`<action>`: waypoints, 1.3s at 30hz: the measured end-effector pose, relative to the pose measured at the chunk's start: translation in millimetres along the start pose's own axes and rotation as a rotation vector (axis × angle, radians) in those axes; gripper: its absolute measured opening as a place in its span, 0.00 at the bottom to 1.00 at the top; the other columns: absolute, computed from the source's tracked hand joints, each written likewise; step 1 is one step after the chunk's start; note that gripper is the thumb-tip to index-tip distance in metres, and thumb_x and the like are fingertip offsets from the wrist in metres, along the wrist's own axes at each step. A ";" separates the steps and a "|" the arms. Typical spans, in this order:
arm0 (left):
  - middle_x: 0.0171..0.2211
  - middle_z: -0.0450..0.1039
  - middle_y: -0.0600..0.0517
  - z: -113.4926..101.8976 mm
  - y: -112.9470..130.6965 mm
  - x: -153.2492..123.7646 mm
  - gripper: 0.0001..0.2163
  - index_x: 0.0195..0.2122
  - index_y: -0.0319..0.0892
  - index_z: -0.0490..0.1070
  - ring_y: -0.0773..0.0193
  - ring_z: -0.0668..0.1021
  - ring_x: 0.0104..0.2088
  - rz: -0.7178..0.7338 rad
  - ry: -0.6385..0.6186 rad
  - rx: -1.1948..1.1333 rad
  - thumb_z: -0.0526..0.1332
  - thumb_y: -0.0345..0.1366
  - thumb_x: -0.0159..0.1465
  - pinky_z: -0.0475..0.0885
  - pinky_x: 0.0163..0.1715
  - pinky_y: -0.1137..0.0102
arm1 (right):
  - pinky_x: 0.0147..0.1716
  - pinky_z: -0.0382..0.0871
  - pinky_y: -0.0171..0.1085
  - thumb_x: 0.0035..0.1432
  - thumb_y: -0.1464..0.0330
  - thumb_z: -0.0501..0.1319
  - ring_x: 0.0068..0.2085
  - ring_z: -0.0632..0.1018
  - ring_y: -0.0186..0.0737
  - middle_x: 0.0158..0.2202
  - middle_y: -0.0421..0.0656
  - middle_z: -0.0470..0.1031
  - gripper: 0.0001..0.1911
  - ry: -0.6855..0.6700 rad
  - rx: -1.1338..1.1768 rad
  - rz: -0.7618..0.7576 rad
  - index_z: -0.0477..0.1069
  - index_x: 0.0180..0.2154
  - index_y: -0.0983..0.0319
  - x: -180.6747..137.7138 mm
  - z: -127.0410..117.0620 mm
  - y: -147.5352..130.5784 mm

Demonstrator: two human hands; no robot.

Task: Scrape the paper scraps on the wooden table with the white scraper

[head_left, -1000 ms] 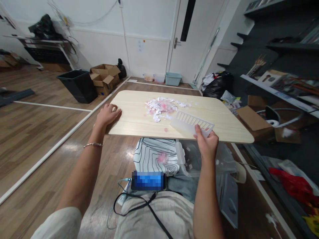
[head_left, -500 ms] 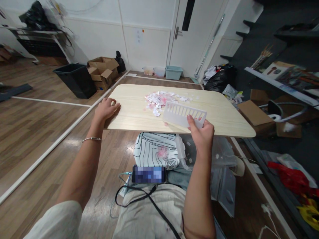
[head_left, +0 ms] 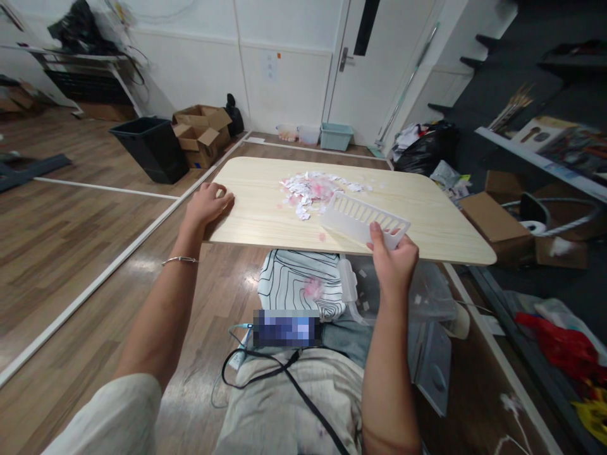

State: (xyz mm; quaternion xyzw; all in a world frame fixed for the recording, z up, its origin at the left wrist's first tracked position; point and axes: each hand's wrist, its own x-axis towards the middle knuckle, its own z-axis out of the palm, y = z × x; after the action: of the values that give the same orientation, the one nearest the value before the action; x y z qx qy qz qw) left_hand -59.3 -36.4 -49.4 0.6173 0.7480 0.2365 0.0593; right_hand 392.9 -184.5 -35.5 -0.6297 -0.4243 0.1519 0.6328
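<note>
My right hand [head_left: 397, 256] grips a white slotted plastic panel [head_left: 348, 222] by its right end, thumb on the near face. The panel leans over the pale wooden tabletop [head_left: 256, 218], its lower edge on or close to the surface. Just beyond its left end lies a heap of torn white paper scraps [head_left: 308, 189] mixed with pink powder. At the tabletop's left edge, my left hand [head_left: 208, 203] is closed with its fingers curled over the edge; the underside of its grip is hidden.
Below the tabletop are a patterned cloth [head_left: 298, 284] with a pink stain, a clear plastic bin [head_left: 427, 294] and a phone [head_left: 287, 328] on my lap with a cable. A black bin [head_left: 152, 151] and cardboard boxes [head_left: 202, 129] stand left; an open carton [head_left: 502, 218] sits right.
My right hand has moved slightly right with the panel, which now slants down more toward its right end. The left hand keeps its place on the edge. The whole view has shifted a little.
</note>
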 end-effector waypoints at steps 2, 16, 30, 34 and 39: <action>0.71 0.77 0.36 -0.3 0.4 0.0 0.22 0.61 0.49 0.83 0.31 0.82 0.70 -0.006 -0.001 0.002 0.62 0.54 0.76 0.79 0.69 0.42 | 0.37 0.92 0.52 0.51 0.26 0.77 0.37 0.89 0.54 0.32 0.43 0.83 0.41 -0.013 0.053 0.041 0.73 0.35 0.55 -1.6 -1.3 -5.1; 0.71 0.78 0.34 0.5 -0.9 0.1 0.27 0.62 0.47 0.82 0.31 0.80 0.72 0.035 -0.043 0.002 0.56 0.59 0.75 0.77 0.72 0.42 | 0.38 0.90 0.52 0.52 0.27 0.77 0.36 0.89 0.59 0.31 0.50 0.86 0.41 0.005 -0.045 0.022 0.81 0.38 0.59 -3.3 -14.2 -10.0; 0.70 0.79 0.35 3.8 -4.6 2.2 0.26 0.61 0.48 0.83 0.33 0.82 0.69 0.035 -0.015 -0.010 0.59 0.59 0.75 0.78 0.71 0.43 | 0.38 0.89 0.54 0.51 0.28 0.78 0.39 0.90 0.63 0.35 0.56 0.89 0.41 -0.016 -0.101 0.037 0.84 0.40 0.60 0.8 -28.4 -6.1; 0.72 0.77 0.34 3.5 -4.8 2.6 0.27 0.63 0.48 0.82 0.33 0.81 0.71 0.026 -0.027 -0.006 0.58 0.59 0.75 0.77 0.72 0.43 | 0.37 0.89 0.52 0.51 0.27 0.78 0.36 0.89 0.60 0.32 0.52 0.87 0.42 -0.033 -0.066 0.041 0.82 0.39 0.59 -1.0 -24.2 -6.1; 0.71 0.77 0.36 2.5 -4.6 0.9 0.26 0.63 0.50 0.82 0.33 0.80 0.73 0.024 -0.033 -0.019 0.57 0.59 0.76 0.77 0.72 0.42 | 0.35 0.88 0.51 0.52 0.27 0.78 0.35 0.88 0.59 0.30 0.49 0.85 0.40 -0.025 -0.067 0.022 0.80 0.38 0.57 -2.8 -24.1 -7.4</action>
State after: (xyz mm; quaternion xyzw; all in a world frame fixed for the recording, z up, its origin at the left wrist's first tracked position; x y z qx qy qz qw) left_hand -62.6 -35.4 -53.4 0.6294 0.7372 0.2342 0.0746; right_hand 406.2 -203.8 -25.9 -0.6533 -0.4300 0.1526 0.6042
